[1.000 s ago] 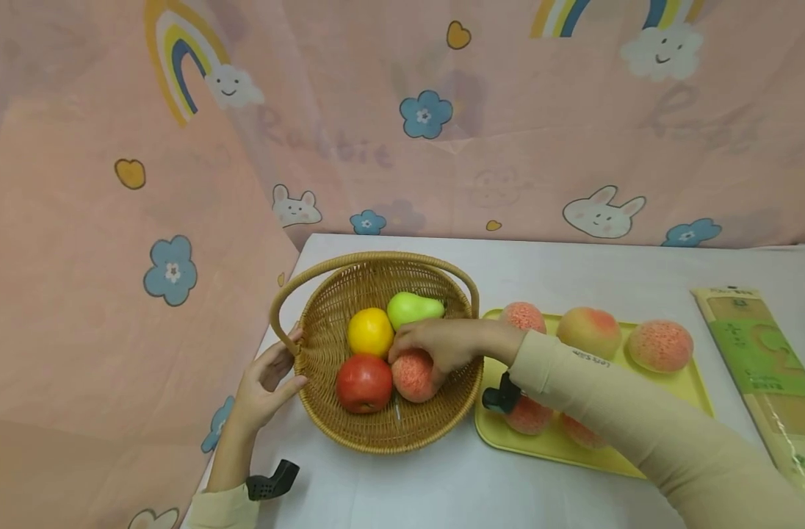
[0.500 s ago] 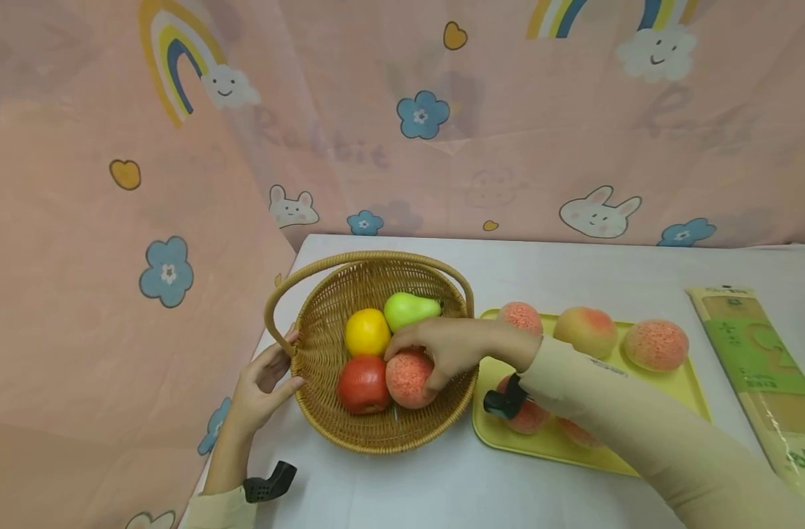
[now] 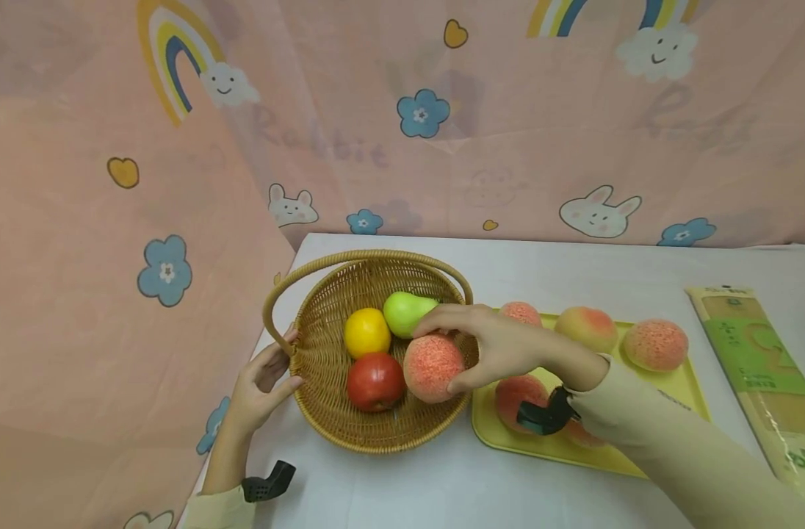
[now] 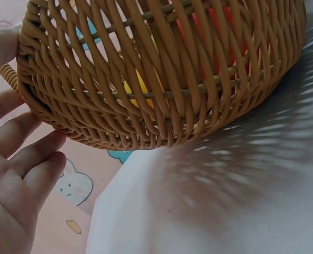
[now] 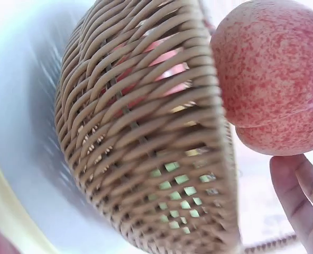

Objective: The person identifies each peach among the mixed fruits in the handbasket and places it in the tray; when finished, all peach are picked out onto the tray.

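Observation:
A speckled pink peach (image 3: 432,371) is in my right hand (image 3: 498,339), pinched between thumb and fingers over the right side of the wicker basket (image 3: 383,439). In the right wrist view the peach (image 5: 270,71) is level with the basket rim, its seam showing. My left hand (image 3: 260,389) grips the basket's left rim at the foot of the arched handle (image 3: 376,256); the left wrist view shows its fingers (image 4: 37,153) against the wicker. Inside the basket lie a red apple (image 3: 376,382), a yellow round fruit (image 3: 366,333) and a green pear (image 3: 404,314), the pear partly behind my right fingers.
Right of the basket, a yellow tray (image 3: 680,386) bears several peaches, partly covered by my right forearm. A flat green and tan package (image 3: 759,367) lies farther right on the white table (image 3: 574,279). A printed pink cloth (image 3: 508,147) hangs behind.
My right hand has lifted the peach up and moved it right, toward the basket's right rim. The red apple has shifted slightly right. My left hand stays at the rim.

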A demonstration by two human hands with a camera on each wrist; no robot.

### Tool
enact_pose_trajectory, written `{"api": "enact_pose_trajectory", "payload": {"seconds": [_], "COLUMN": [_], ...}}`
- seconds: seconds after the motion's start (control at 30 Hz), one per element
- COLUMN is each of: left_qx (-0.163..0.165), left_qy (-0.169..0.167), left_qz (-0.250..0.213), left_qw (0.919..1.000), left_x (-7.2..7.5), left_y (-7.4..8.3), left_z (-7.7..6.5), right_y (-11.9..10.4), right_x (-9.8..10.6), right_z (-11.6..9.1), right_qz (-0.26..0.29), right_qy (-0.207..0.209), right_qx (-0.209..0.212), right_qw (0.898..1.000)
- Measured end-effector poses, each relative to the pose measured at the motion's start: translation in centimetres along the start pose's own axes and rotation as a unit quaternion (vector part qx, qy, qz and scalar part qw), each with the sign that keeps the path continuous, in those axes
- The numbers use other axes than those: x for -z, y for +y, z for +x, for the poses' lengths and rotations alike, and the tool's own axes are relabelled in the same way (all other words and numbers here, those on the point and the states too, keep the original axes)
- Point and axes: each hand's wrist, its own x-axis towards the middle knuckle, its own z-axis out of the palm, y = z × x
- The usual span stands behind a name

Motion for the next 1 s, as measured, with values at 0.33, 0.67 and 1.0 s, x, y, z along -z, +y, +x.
{"api": "enact_pose_trajectory", "payload": {"seconds": [0.33,0.67,1.0], "left_qx": [0.014,0.008,0.001], "left_qy": [0.003,0.0,0.005], "left_qz": [0.002,-0.002,-0.011], "left_qw": [0.9999,1.0,0.9999], "left_x": [0.0,-0.1,-0.2], "left_y": [0.2,0.0,-0.2], "left_z": [0.2,0.1,-0.2], "right_y": [0.3,0.4,2.7], "right_x": [1.3,1.5,-1.1], "right_z": [-5.6,-15.0,-24.1], "right_qz": [0.013,0.006,-0.007], "right_qy": [0.097,0.203,0.337], "right_qx": [0.029,-0.081,-0.157], "right_qw": [0.995,0.976,0.928]}}
